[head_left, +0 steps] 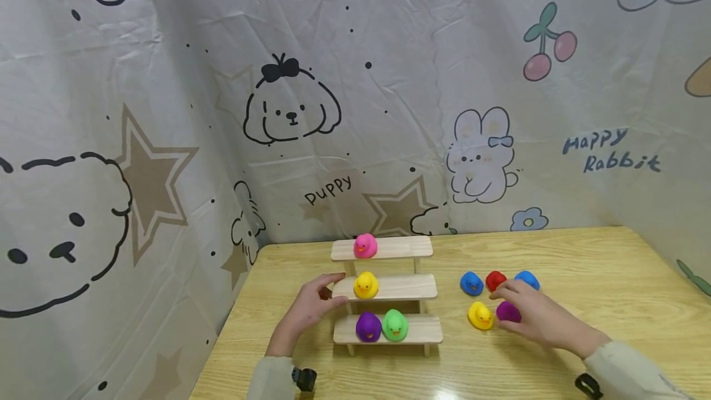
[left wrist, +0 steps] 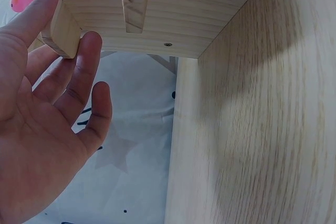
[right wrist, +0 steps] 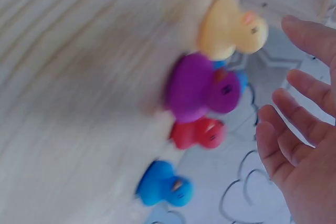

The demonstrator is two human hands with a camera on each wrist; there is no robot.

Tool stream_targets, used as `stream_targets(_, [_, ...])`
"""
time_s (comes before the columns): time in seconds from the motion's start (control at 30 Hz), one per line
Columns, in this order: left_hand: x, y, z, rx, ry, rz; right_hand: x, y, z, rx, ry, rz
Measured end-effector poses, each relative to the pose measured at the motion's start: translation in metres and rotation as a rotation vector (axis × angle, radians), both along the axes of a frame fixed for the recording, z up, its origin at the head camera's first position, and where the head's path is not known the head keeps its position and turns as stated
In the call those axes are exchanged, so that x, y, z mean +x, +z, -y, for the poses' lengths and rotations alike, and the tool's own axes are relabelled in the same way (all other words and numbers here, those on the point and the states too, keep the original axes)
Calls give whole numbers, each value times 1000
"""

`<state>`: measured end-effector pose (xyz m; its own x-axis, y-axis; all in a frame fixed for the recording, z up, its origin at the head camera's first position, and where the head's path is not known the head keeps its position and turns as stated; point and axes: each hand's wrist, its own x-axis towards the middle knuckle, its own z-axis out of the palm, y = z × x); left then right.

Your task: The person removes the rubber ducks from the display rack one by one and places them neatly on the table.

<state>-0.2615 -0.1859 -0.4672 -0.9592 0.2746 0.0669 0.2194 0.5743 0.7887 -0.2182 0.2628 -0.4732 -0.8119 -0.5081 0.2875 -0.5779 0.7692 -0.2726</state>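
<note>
My left hand (head_left: 312,304) pinches the left end of the middle board of a three-tier wooden shelf (head_left: 408,287). In the left wrist view the thumb lies against one face of the board (left wrist: 63,32), the fingers against the other. A pink duck (head_left: 365,245) sits on the top board, a yellow duck (head_left: 366,285) on the middle one. Side by side on the bottom board are a purple duck (head_left: 368,327) and a green duck (head_left: 395,325). My right hand (head_left: 536,313), fingers loosely bent and apart, hovers over another purple duck (right wrist: 191,87) without holding it.
Around the right hand on the wooden table (head_left: 472,363) are a yellow duck (head_left: 480,315), a red duck (head_left: 495,280) and two blue ducks, one left (head_left: 471,283) and one right (head_left: 527,279). A printed cloth (head_left: 400,110) hangs behind the table.
</note>
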Motion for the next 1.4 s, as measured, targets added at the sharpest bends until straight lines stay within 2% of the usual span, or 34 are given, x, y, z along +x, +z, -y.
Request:
stream_targets(0.3, [0, 1, 0, -4, 2, 6, 6, 10, 31, -36, 140, -138])
stream_targets(0.8, [-1, 0, 1, -3, -13, -18, 15, 27, 87, -91, 278, -185])
stream_targets(1.1, [-1, -2, 2, -11, -7, -6, 16, 25, 120, -109, 340, -182])
stream_targets(1.4, [-3, -2, 1, 1, -22, -46, 17, 25, 149, -52, 304, -77])
